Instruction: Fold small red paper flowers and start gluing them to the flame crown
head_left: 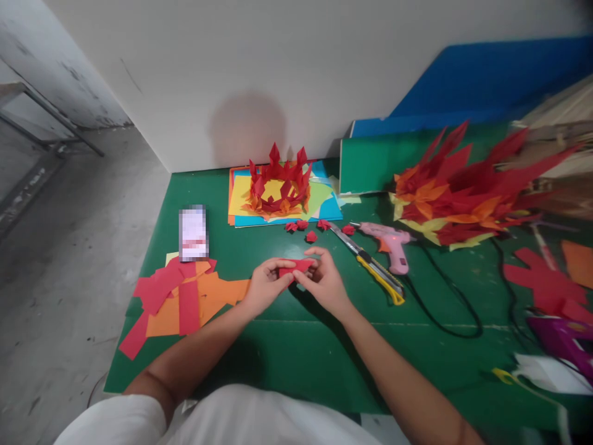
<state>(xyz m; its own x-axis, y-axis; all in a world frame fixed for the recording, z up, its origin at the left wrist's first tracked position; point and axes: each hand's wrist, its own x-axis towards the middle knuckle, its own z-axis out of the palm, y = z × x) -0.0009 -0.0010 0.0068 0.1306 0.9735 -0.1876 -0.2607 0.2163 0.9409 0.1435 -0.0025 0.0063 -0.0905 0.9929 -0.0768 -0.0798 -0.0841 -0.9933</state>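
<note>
A small folded red paper piece (296,266) is held between both my hands just above the green table (287,352). My left hand (265,285) pinches its left end with closed fingers. My right hand (323,281) grips its right end, thumb and fingers pressed together. Several tiny folded red paper pieces (311,236) lie on the table just beyond my hands. Behind them a red and orange spiky paper crown (278,185) sits on a stack of coloured paper sheets (324,207).
Red and orange paper strips (180,300) lie at the left, with a phone (193,232) behind them. A yellow utility knife (370,264) and a pink glue gun (389,244) with black cord lie to the right. A large red-orange paper flame shape (463,191) fills the far right.
</note>
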